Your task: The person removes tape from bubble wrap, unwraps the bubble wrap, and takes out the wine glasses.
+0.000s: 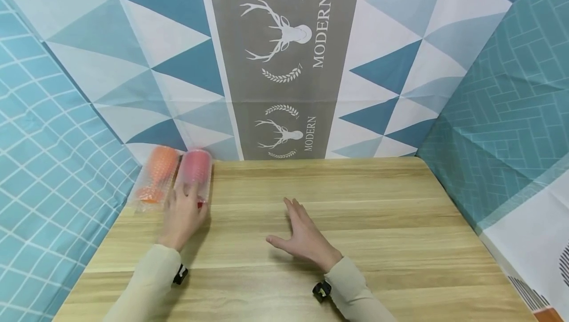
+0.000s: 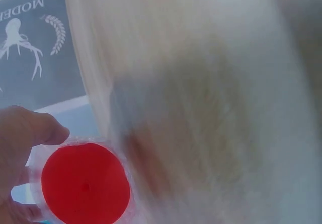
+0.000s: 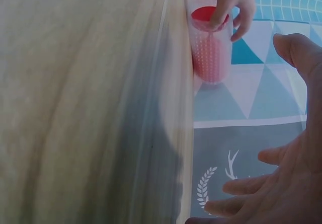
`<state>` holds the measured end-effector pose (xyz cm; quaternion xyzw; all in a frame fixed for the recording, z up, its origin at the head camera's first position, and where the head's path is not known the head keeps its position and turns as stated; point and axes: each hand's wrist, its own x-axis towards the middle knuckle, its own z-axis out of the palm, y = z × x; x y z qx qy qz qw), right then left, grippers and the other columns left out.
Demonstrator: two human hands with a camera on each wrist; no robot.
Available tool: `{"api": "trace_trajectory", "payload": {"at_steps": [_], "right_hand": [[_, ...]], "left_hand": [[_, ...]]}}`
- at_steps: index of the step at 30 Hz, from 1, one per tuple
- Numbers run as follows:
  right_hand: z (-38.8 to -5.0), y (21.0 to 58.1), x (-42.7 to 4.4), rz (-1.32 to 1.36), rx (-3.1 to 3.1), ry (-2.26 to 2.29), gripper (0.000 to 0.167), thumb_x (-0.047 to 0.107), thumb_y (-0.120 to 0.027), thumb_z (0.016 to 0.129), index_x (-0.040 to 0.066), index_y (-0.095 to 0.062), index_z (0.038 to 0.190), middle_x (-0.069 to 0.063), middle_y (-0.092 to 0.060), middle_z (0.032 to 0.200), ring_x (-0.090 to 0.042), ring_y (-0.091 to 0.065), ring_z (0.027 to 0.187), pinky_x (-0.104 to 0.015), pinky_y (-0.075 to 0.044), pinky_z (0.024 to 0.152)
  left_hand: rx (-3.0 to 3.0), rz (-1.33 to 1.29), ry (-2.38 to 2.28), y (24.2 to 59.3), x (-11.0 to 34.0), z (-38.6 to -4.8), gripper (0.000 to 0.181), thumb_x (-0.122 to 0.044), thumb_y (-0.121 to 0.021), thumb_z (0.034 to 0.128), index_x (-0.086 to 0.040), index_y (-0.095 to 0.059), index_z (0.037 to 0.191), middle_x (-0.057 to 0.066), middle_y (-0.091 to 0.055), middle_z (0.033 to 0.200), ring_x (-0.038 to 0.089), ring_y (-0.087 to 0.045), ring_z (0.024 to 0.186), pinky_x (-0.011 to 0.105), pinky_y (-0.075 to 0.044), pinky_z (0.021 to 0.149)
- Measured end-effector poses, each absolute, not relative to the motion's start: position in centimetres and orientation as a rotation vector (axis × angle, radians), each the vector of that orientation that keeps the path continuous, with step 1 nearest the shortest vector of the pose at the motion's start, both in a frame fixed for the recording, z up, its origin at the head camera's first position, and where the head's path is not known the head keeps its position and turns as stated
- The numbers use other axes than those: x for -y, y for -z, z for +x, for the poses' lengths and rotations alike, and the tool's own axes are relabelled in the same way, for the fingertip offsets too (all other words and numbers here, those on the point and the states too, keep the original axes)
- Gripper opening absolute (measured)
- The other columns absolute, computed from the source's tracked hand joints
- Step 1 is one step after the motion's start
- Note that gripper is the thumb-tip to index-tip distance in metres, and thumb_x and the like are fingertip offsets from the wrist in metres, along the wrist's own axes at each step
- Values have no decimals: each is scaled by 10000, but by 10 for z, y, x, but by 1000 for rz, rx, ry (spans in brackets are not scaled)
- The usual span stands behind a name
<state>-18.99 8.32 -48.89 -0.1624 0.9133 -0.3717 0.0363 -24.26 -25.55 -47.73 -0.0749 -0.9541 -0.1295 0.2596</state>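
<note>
At the table's back left, a red goblet-shaped item point(image 1: 197, 164) in bubble wrap lies with its flat round base toward me. My left hand point(image 1: 183, 216) grips its near end, thumb on the right side and fingers over the top and left. The red base point(image 2: 85, 183) fills the lower left of the left wrist view beside my thumb. Just left of it lies an orange goblet-shaped item point(image 1: 162, 164), also bubble-wrapped. My right hand point(image 1: 306, 235) is over the middle of the table, fingers extended and thumb spread, holding nothing.
The wood-grain table point(image 1: 378, 203) meets a patterned back cloth point(image 1: 284, 80) with deer prints. A blue gridded cloth point(image 1: 44, 164) borders the left side, and a teal cloth point(image 1: 498, 114) the right. A dark small device point(image 1: 322, 291) sits at my right wrist.
</note>
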Motion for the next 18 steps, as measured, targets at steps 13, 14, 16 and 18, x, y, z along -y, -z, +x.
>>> {"api": "trace_trajectory", "payload": {"at_steps": [13,14,16,18], "right_hand": [[-197,489,-96,-549,-2828,1085,1172,808,-624,817,224,-73,1670,-182,-133,1719,-345,-173,1581,-592,-280,1229],[-198,488,-96,-558,-2826,1075,1172,806,-625,818,219,-72,1670,-185,-134,1718,-343,-170,1582,-587,-277,1232],[-199,487,-97,-566,-2824,1055,1175,802,-626,819,205,-76,1669,-187,-139,1716,-341,-169,1583,-580,-275,1235],[-199,486,-98,-563,-2819,1041,1176,790,-635,822,197,-76,1669,-186,-141,1716,-339,-166,1584,-577,-276,1236]], "left_hand": [[2608,-213,356,476,230,-214,529,-161,-785,814,-12,-562,1270,346,-555,1206,552,-623,938,647,-564,613],[2604,-215,353,477,228,-212,536,-163,-789,811,-16,-566,1276,344,-560,1207,546,-628,931,637,-564,598],[2596,-225,352,477,223,-208,540,-166,-789,808,-21,-576,1282,341,-569,1211,537,-635,924,621,-566,582],[2593,-233,353,477,217,-204,539,-171,-790,804,-27,-583,1280,333,-577,1208,523,-641,905,607,-566,571]]}}
